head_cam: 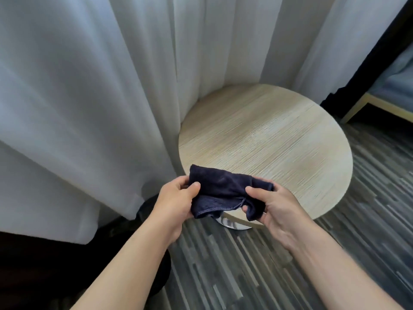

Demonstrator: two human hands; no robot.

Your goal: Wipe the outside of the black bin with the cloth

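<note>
Head view: a dark navy cloth (225, 193) is held in mid-air between both hands, above the near edge of a round, light wood-grain worktop (268, 139). The left hand (176, 202) is closed on the left end of the cloth, with the thumb pressed on top and the fingers (178, 183) curled behind the fabric. The right hand (274, 206) is closed on the right end, with the thumb laid over the upper fold and the lower corner pinched between the fingers (245, 208). The cloth is bunched and folded between the two grips, and a stitched hem is seen along its lower edge.

A polished metal base (230, 223) of the worktop is partly seen just below the cloth. The worktop surface carries no contact with the cloth. White curtains (89, 97) hang behind and to the left of the worktop, reaching the floor. The floor (245, 265) is covered in grey striped carpet.

A dark rounded shape (145, 209) is seen low on the left, behind the left forearm and partly under the curtain hem; whether it is the black bin cannot be told, since most of it is hidden. A light wooden frame (366, 106) is seen at the far right edge.
</note>
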